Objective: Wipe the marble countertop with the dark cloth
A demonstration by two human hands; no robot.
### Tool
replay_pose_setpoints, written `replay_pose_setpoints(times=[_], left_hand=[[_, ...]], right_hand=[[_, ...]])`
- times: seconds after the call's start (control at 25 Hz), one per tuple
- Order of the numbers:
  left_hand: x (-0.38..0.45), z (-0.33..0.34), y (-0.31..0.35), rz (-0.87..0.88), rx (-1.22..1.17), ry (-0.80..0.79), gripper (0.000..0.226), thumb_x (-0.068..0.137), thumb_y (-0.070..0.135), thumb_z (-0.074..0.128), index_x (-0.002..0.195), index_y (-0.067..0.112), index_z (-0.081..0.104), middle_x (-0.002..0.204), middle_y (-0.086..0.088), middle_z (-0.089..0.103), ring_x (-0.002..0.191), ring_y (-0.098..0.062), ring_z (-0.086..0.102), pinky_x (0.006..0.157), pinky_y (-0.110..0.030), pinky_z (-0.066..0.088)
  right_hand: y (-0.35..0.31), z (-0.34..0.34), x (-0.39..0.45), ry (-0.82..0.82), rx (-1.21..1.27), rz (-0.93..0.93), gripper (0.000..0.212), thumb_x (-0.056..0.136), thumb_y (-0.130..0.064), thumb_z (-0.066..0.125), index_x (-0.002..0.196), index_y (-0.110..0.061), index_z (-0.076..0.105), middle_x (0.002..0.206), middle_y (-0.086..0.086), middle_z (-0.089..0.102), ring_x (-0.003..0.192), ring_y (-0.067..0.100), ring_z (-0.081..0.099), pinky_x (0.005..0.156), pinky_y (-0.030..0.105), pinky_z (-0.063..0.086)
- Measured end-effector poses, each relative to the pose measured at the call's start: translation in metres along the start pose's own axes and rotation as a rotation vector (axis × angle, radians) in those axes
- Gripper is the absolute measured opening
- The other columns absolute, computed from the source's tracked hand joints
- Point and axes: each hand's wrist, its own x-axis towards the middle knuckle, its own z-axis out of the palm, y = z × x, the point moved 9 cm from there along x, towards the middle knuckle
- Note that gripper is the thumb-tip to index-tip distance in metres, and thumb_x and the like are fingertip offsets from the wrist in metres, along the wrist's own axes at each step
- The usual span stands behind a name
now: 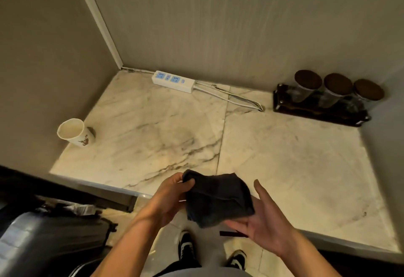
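Observation:
A dark, folded cloth [216, 198] is held in the air just in front of the near edge of the marble countertop [284, 158]. My left hand [170, 198] pinches the cloth's upper left corner between thumb and fingers. Under the cloth's right side lies my right hand [264, 222], palm up with its fingers spread, so the cloth rests on the palm. The cloth does not touch the marble. The countertop is white with grey veins and a seam down its middle.
A white paper cup [73, 132] stands at the left edge by the wall. A white power strip [172, 80] with its cable lies at the back. A dark rack with three lidded jars [328, 95] sits back right. A grey suitcase [43, 239] stands on the floor to the left.

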Motion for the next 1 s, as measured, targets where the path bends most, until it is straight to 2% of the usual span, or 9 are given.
replay_pose_setpoints(times=[0.08,0.16,0.24,0.32,0.4,0.52,0.68,0.76,1.0], left_hand=[[0.006,-0.023,-0.001,-0.006,-0.127,0.056,0.028,0.091,0.007,0.055,0.118,0.003,0.057,0.112,-0.02,0.064,0.096,-0.033,0.064,0.083,-0.047,0.053],[0.011,-0.038,-0.004,-0.017,-0.302,0.053,0.039,0.089,0.002,0.055,0.128,0.008,0.052,0.122,-0.02,0.061,0.103,-0.036,0.063,0.078,-0.044,0.055],[0.015,-0.044,-0.006,-0.051,-0.431,0.012,0.044,0.087,-0.004,0.053,0.129,0.007,0.051,0.121,-0.02,0.063,0.103,-0.036,0.065,0.073,-0.04,0.056],[0.019,-0.044,-0.006,-0.087,-0.395,-0.029,0.041,0.086,-0.009,0.046,0.122,0.006,0.058,0.112,-0.019,0.068,0.098,-0.033,0.068,0.071,-0.036,0.056],[0.026,-0.046,-0.003,-0.105,-0.255,-0.005,0.038,0.087,-0.01,0.046,0.118,0.006,0.06,0.112,-0.018,0.067,0.1,-0.032,0.066,0.073,-0.034,0.056],[0.042,-0.061,-0.001,-0.095,0.014,0.151,0.033,0.086,-0.005,0.054,0.117,0.006,0.058,0.11,-0.016,0.064,0.096,-0.03,0.066,0.076,-0.037,0.059],[0.054,-0.074,0.01,0.004,0.653,0.33,0.027,0.082,0.018,0.062,0.109,0.021,0.06,0.097,-0.001,0.065,0.084,-0.019,0.066,0.076,-0.038,0.058],[0.054,-0.072,0.015,0.036,0.869,0.366,0.028,0.084,0.025,0.06,0.112,0.026,0.058,0.1,0.002,0.062,0.084,-0.017,0.062,0.076,-0.033,0.055],[0.051,-0.065,0.02,0.059,1.108,0.415,0.039,0.09,0.033,0.055,0.127,0.023,0.049,0.123,-0.002,0.049,0.101,-0.024,0.059,0.077,-0.03,0.048]], right_hand=[[-0.014,0.012,0.026,0.042,-0.233,-0.055,0.033,0.092,-0.021,0.057,0.124,-0.011,0.058,0.117,0.02,0.067,0.107,0.037,0.064,0.098,0.053,0.046],[-0.034,0.03,0.051,0.109,-0.484,-0.119,0.033,0.091,-0.003,0.056,0.122,-0.014,0.058,0.112,0.016,0.069,0.1,0.033,0.068,0.09,0.049,0.053],[-0.056,0.049,0.076,0.133,-0.608,-0.162,0.036,0.089,0.004,0.054,0.118,-0.017,0.06,0.109,0.013,0.07,0.098,0.031,0.068,0.081,0.045,0.057],[-0.073,0.064,0.098,0.14,-0.71,-0.182,0.036,0.088,0.005,0.053,0.113,-0.019,0.062,0.106,0.011,0.07,0.097,0.028,0.068,0.075,0.04,0.058],[-0.083,0.071,0.121,0.18,-0.818,-0.183,0.033,0.087,0.005,0.053,0.106,-0.02,0.064,0.102,0.011,0.069,0.092,0.026,0.068,0.071,0.036,0.059],[-0.098,0.069,0.143,0.361,-1.119,-0.265,0.027,0.083,0.0,0.059,0.096,-0.024,0.066,0.092,0.006,0.068,0.084,0.024,0.066,0.066,0.034,0.058],[-0.107,0.071,0.147,0.512,-1.509,-0.362,0.018,0.082,-0.013,0.061,0.093,-0.027,0.064,0.093,-0.002,0.066,0.086,0.021,0.062,0.07,0.028,0.047],[-0.11,0.071,0.148,0.543,-1.556,-0.384,0.019,0.083,-0.018,0.061,0.099,-0.026,0.065,0.098,-0.002,0.065,0.091,0.023,0.062,0.073,0.029,0.048],[-0.11,0.067,0.152,0.559,-1.569,-0.4,0.023,0.085,-0.019,0.061,0.106,-0.025,0.062,0.106,0.001,0.063,0.096,0.024,0.06,0.077,0.03,0.047]])
